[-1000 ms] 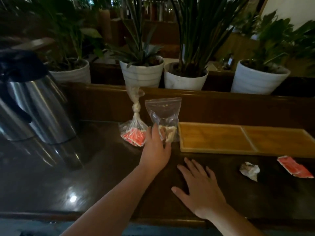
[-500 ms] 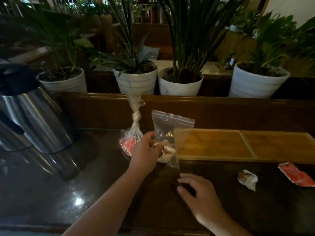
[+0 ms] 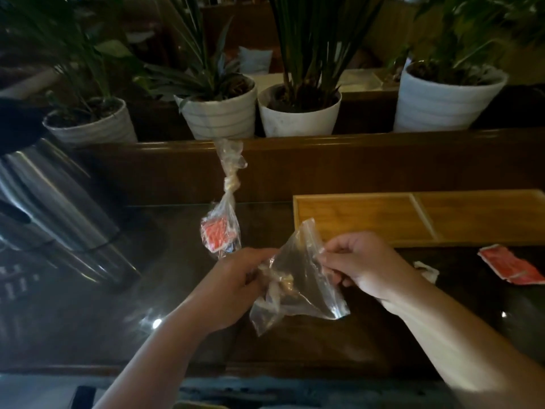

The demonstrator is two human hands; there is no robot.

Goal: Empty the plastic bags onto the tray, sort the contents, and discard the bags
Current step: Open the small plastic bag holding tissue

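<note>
Both hands hold a clear zip bag (image 3: 306, 278) above the dark table, near me. My left hand (image 3: 236, 284) grips its lower end, where pale crumpled pieces (image 3: 280, 286) bunch inside. My right hand (image 3: 359, 264) pinches the bag's upper edge. A second clear bag (image 3: 224, 225), knotted at the neck and holding red packets, stands upright just beyond my left hand. The wooden tray (image 3: 418, 216) with two compartments lies at the back right, with nothing in it.
A torn red packet (image 3: 513, 267) and a crumpled white wrapper (image 3: 426, 270) lie on the table right of my right hand. Steel thermos jugs (image 3: 59, 208) stand at the left. White plant pots (image 3: 298, 116) line the ledge behind a raised wooden rail.
My left hand lifted the zip bag off the table and drew it toward me. My right hand rose from the table and took hold of the bag's upper edge.
</note>
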